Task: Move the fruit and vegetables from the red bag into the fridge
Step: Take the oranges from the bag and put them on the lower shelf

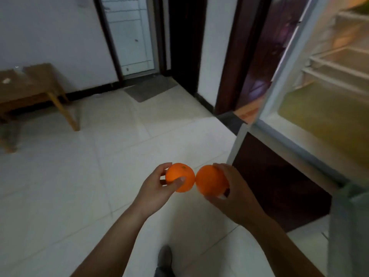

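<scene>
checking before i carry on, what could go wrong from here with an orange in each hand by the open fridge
1. Both hands are full: the left hand holds the left orange and the right hand the right orange, so nothing is free to steady anything.
2. The oranges are at or near touching; a knock could loosen either one, and it would likely roll off across the tiled floor.
3. The fridge stands open to the right; its door edge is close to the right arm and could be clipped.

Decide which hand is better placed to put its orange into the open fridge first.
Probably the right hand: its orange is nearer the open fridge, which stands on the right. The left hand and its orange are farther away.
</scene>
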A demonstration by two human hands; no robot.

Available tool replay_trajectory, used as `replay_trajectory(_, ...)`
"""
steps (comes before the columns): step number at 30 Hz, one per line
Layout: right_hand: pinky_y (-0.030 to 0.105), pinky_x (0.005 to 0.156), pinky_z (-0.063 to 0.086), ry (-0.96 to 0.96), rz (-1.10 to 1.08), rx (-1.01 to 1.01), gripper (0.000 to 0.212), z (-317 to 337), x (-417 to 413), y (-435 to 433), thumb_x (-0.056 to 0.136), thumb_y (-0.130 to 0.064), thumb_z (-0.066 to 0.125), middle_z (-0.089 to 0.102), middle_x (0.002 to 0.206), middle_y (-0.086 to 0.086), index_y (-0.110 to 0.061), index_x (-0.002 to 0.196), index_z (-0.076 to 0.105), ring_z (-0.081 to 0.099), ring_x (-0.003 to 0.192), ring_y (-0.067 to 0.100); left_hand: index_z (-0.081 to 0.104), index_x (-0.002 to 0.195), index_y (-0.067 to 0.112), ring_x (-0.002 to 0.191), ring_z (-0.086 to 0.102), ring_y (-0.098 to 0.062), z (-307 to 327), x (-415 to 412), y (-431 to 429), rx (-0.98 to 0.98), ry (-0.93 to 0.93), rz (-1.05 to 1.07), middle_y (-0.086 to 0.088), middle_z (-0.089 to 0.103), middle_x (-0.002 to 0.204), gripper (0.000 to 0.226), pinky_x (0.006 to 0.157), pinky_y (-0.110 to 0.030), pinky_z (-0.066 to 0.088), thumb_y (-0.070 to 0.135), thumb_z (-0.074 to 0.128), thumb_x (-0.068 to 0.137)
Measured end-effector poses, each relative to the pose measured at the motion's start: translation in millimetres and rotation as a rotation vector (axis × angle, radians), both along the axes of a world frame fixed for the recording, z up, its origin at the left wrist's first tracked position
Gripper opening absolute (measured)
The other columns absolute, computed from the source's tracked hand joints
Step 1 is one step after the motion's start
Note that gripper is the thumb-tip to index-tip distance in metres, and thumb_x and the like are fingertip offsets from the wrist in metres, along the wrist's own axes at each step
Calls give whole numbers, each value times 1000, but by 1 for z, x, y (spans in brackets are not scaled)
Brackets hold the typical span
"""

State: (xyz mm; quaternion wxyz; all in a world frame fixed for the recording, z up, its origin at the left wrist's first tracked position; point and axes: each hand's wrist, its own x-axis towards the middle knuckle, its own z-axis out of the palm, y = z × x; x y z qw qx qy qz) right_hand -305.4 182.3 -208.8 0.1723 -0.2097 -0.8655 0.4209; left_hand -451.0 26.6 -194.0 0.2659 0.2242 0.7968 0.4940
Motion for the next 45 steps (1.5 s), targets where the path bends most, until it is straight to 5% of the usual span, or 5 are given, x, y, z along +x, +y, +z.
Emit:
replay_trajectory(6,38,95,48,-48,-322,22,83,16,-32,58,64,-45,80,35,137,-12,-37,133,34,43,118,11,43,130,30,101,56,-15,19,-78,110,-3,80,-303,4,50,126,61,74,-23,46,40,69,76)
replay_trajectory(12,9,78,35,-51,-560,136,76,30,-16,109,69,-43,77,22,131,-18,-54,124,25,33,108,3,41,132,27,110,53,-19,30,-84,214,29,82,-556,-1,47,136,64,83,-31,47,38,69,76)
replay_trajectory(17,12,80,37,-8,-712,240,75,42,7,168,68,-41,78,30,132,-14,-47,127,34,39,112,8,41,129,30,102,48,-10,43,-65,302,72,109,-697,11,43,121,56,71,-21,40,39,66,80)
replay_trajectory(22,36,85,51,80,-835,315,71,53,30,252,68,-40,78,38,131,-15,-39,129,42,48,113,9,40,123,37,102,49,-9,61,-41,400,128,121,-778,13,43,117,50,74,-24,43,43,64,80)
replay_trajectory(45,47,84,52,310,-1297,514,69,103,110,448,62,-36,75,46,126,-9,-25,125,48,47,116,13,45,124,31,105,53,-15,114,48,672,484,198,-904,6,46,128,55,73,-26,45,35,72,76)
